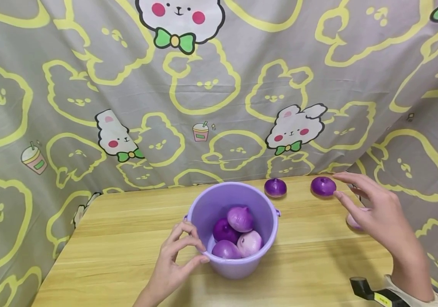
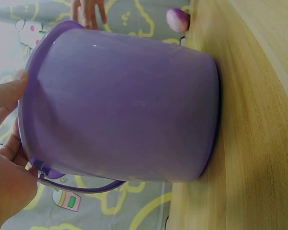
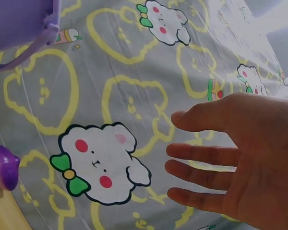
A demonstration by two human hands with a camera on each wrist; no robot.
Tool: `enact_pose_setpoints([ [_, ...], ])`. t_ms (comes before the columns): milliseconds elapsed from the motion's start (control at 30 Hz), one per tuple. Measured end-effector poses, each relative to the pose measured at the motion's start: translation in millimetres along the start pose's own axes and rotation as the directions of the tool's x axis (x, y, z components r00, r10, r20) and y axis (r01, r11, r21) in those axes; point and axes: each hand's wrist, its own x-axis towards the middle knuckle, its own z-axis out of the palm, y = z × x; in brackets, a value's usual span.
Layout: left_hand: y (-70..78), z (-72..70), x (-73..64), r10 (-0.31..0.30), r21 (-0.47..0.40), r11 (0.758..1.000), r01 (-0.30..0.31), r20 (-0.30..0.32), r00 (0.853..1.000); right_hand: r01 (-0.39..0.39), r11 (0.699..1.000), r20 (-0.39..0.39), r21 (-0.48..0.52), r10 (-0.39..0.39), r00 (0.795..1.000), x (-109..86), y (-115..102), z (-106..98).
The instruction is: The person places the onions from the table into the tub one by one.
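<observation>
A purple bucket point(image 1: 238, 269) stands upright on the table, with several purple and pale onions point(image 1: 239, 218) inside. My left hand point(image 1: 173, 256) holds its rim at the near left, thumb and fingers bent over the edge; the left wrist view shows the thumb point(image 2: 12, 91) at the rim. My right hand point(image 1: 381, 213) is raised over the table's right side, fingers extended and apart, holding nothing. Just left of its fingertips in the head view lies a dark purple onion point(image 1: 323, 186). A paler onion point(image 1: 353, 221) is partly hidden behind that hand.
Another dark purple onion point(image 1: 275, 187) lies right of the bucket, near the table's back edge. A patterned grey curtain point(image 1: 211, 94) hangs behind and beside the wood-grain table point(image 1: 126, 230). A black strap mount point(image 1: 376, 292) sits at my right wrist.
</observation>
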Motion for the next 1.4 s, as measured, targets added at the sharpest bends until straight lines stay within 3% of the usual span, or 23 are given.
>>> enact_pose_setpoints([
  [467, -1.4, -1.2, -1.2, -0.003, 0.003, 1.000, 0.003, 0.000, 1.000, -0.036, 0.999, 0.012, -0.025, 0.036, 0.999, -5.3, 19, -7],
  [667, 0.5, -0.9, 0.1, 0.002, 0.000, 1.000, -0.002, -0.002, 1.000, -0.103, 0.994, 0.017, -0.036, 0.104, 0.994, -8.5, 26, -11],
  [1067, -0.9, -2.0, -1.4, 0.015, -0.001, 1.000, -0.015, -0.008, 1.000, -0.217, 0.971, 0.065, -0.104, 0.224, 0.972, -12.3, 49, -17],
  [1400, -2.2, -0.9, -0.8, 0.016, 0.003, 1.000, -0.016, -0.004, 1.000, -0.258, 0.952, 0.181, -0.163, 0.286, 0.941, -17.4, 70, -13],
])
